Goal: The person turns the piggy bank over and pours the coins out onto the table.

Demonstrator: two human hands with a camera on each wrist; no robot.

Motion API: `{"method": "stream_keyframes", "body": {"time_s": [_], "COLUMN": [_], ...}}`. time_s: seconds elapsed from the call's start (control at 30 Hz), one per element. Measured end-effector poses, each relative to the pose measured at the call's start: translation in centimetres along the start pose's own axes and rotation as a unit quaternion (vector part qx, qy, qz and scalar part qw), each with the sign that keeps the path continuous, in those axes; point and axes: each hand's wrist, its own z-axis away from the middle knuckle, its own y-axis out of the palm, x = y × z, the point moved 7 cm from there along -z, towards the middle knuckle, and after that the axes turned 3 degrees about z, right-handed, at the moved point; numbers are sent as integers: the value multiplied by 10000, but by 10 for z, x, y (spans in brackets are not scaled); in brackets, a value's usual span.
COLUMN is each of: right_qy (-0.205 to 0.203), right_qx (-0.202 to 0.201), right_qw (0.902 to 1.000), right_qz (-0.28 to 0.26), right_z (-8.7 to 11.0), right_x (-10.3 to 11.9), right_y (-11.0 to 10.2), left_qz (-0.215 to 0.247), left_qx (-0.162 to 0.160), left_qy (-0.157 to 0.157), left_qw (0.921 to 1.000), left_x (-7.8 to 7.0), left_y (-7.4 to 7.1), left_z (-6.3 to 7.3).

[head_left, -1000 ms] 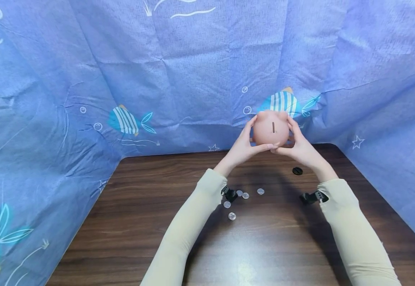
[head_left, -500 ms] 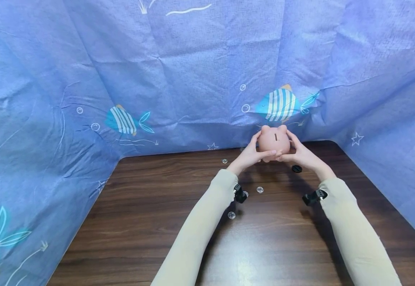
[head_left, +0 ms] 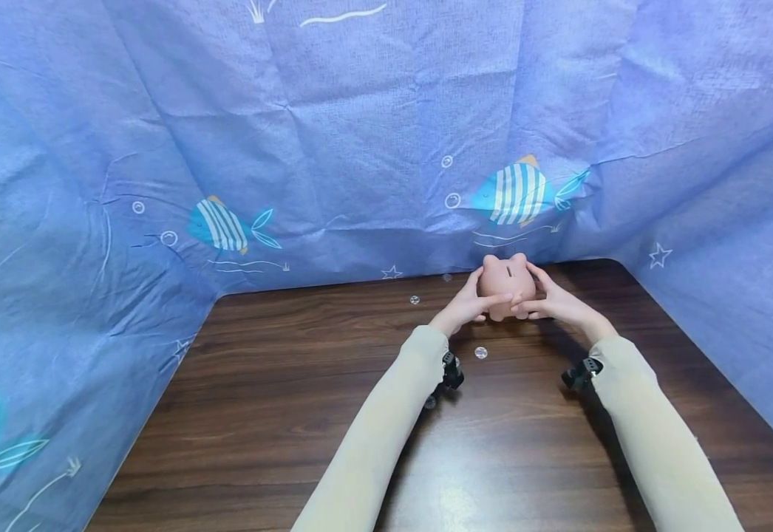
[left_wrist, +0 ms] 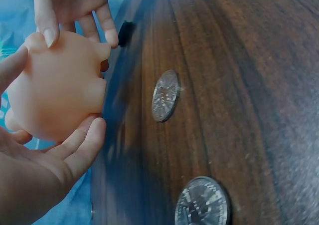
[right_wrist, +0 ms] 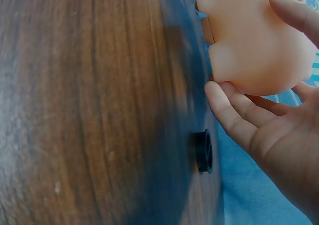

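Observation:
A pink piggy bank (head_left: 508,287) with a coin slot on top is held upright between both hands, low over the far right part of the table. My left hand (head_left: 468,306) grips its left side and my right hand (head_left: 562,304) its right side, with thumbs on the near face and fingers around the sides. Whether its feet touch the table cannot be told. In the right wrist view a black plug (right_wrist: 203,151) lies close to the right hand; the head view hides it. Coins (left_wrist: 165,95) lie on the table nearer than the bank.
The dark wooden table (head_left: 280,399) backs onto a blue fish-print cloth (head_left: 360,148), which also hangs at both sides. Another coin (head_left: 415,300) lies left of the bank, and one (head_left: 481,353) lies between the forearms. Black wrist cameras (head_left: 451,371) sit under the cuffs.
Both hands have lowered the piggy bank from in front of the cloth to near the tabletop. It has tilted from slot-forward to upright. Coins left of the bank have come into sight.

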Motion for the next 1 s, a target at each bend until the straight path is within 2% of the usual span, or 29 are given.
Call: {"method": "stream_keyframes", "body": {"time_s": [0.3, 0.67, 1.0], "right_qy": [151, 233, 293], "right_qx": [42, 87, 104], "right_qw": [9999, 9997, 9995], "right_qz": [58, 26, 77], "right_z": [-4, -1, -1], "right_x": [-9, -6, -12], "right_y": [1, 3, 4], "left_qz": [-115, -155, -343], "left_qx": [-30, -95, -152], "left_qy": [-56, -42, 154], "left_qw": [9999, 9998, 9992], "left_x": [6, 2, 3], "left_y": [1, 2, 4], "left_z": [3, 6, 6]}}
